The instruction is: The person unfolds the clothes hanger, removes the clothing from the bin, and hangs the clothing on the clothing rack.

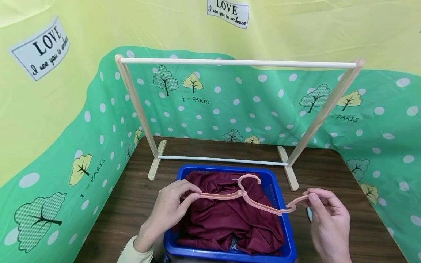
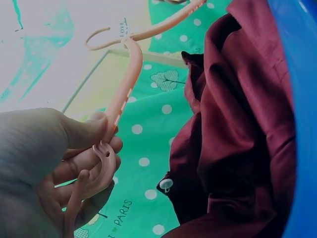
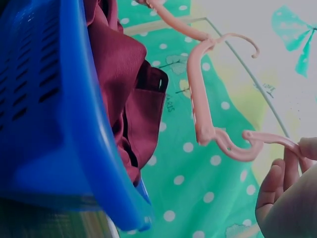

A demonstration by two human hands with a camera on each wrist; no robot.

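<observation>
Both hands hold a pinkish-orange plastic hanger over a blue basket, its hook pointing away from the person. Between thumb and fingers, the left hand pinches the end of the hanger's left arm. The right hand pinches a thin curved bar that sticks out from the right arm's end, which the right wrist view shows as a swung-out piece. Beneath the hanger, a crumpled burgundy garment fills the basket. A white button shows on dark cloth in the left wrist view.
Behind the basket stands a wooden rack with a white top rail and a lower bar. A brown wood-grain table carries everything. Patterned green and yellow cloth encloses the back and sides. A small light-blue item lies beside the right hand.
</observation>
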